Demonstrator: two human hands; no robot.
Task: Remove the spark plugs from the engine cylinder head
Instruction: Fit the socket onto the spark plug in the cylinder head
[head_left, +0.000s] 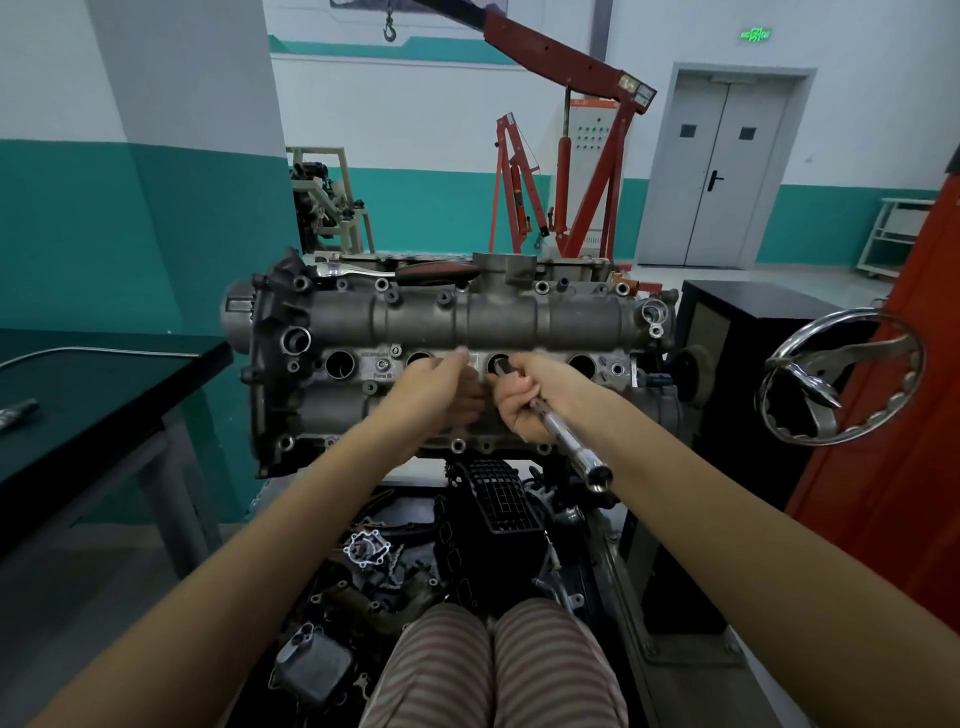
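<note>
Teal-and-white workshop walls fill the background, with a red engine hoist (571, 135) at the upper centre of the frame and grey double doors (727, 171) at the upper right. At the centre of the frame the engine cylinder head (447, 317) sits on a stand, its face turned toward the person, with a row of four spark plug wells (340, 364) across the middle. A ratchet (395, 271) with a red-and-black handle lies along the upper edge of the head.

The right hand (519, 402) has its fingers clenched round a long chrome socket extension (558, 434), whose far end enters the third well from the left; the near end angles down toward the lower right of the frame. The left hand (441, 387) is just beside it, between the second and third wells, fingertips against the metal; it is blurred, and I cannot tell whether those fingers are grasping anything. No spark plug itself can be made out down in the wells.

A dark tabletop (104, 395) stands at the left of the frame, a chrome handwheel (841, 374) at the right. Below the head, loose engine parts (374, 561) lie heaped above the person's striped trousers (493, 670).
</note>
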